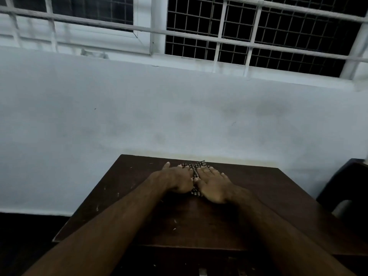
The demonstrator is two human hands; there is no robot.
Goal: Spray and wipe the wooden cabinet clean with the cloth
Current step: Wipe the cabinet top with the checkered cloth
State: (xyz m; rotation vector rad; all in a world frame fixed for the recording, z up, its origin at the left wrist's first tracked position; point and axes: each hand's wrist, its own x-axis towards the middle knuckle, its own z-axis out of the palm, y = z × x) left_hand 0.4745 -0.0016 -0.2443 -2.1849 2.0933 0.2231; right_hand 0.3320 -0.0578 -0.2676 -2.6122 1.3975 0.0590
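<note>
The dark wooden cabinet (258,188) fills the lower middle of the head view, its top scuffed with small pale marks. A checked black-and-white cloth (196,166) lies bunched near the far edge of the top. My left hand (175,179) and my right hand (213,185) lie side by side, palms down, both pressing on the cloth, which shows only between and beyond the fingers. No spray bottle is in view.
A pale wall (179,112) rises right behind the cabinet, with a barred window (258,36) above it. A dark chair (346,186) stands at the right. The floor at the lower left is dark.
</note>
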